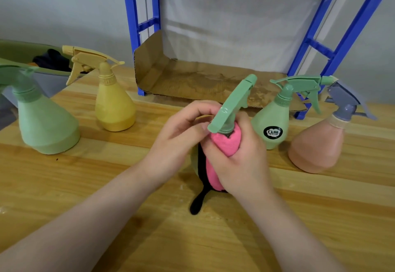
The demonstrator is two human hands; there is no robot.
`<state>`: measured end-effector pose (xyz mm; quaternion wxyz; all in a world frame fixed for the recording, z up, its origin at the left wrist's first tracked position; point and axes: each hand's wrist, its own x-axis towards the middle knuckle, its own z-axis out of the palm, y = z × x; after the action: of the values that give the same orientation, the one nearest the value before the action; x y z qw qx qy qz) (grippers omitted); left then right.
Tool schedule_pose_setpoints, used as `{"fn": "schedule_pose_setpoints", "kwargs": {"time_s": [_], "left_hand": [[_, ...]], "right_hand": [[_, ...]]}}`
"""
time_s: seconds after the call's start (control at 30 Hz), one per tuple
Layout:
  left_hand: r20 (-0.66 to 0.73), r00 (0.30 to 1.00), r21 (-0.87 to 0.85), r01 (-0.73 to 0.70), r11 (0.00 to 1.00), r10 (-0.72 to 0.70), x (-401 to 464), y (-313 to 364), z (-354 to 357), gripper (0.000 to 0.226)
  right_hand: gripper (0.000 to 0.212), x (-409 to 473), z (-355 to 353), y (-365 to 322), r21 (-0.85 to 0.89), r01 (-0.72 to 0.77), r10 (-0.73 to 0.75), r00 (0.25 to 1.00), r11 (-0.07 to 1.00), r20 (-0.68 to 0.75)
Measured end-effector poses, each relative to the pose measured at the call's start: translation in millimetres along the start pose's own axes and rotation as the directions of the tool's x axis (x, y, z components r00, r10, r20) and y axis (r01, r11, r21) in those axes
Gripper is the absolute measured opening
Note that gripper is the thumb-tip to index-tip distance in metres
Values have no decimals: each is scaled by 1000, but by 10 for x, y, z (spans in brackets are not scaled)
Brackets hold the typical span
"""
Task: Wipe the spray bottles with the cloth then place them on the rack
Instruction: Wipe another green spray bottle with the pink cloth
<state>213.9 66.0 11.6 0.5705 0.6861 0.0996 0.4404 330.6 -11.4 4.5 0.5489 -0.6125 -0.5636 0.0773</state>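
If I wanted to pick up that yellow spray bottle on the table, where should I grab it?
Probably round the narrow neck of the yellow spray bottle, just under its spray head, coming from above or from the front. It stands upright, its body widens toward the base, and the trigger points left, so the front and right side of the neck are free.

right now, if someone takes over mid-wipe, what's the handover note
Right hand presses the pink cloth around the green-topped spray bottle; left hand grips its other side. Nothing on the blue metal rack, only its cardboard liner. Waiting on the wooden table: wide green bottle, yellow bottle, labelled green bottle, peach bottle. Left: wipe and shelve all five.
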Motion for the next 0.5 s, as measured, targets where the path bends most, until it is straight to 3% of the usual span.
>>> {"fn": "schedule_pose_setpoints", "kwargs": {"time_s": [0.17, 0.4, 0.5], "left_hand": [[-15, 997, 53, -75, 996, 76, 11, -65, 53, 31], [-227, 971, -273, 12, 962, -77, 21, -97, 18, 19], [-325, 934, -397, 8, 918, -149, 75, -69, -39, 30]], "right_hand": [[38, -5, 14, 27, -126, 55, -57, 998, 991, -13], [70, -4, 107, 78, -137, 5, 8, 996, 991, 92], [80, 24, 40, 147, -108, -14, 32, 986, 994, 162]]}}
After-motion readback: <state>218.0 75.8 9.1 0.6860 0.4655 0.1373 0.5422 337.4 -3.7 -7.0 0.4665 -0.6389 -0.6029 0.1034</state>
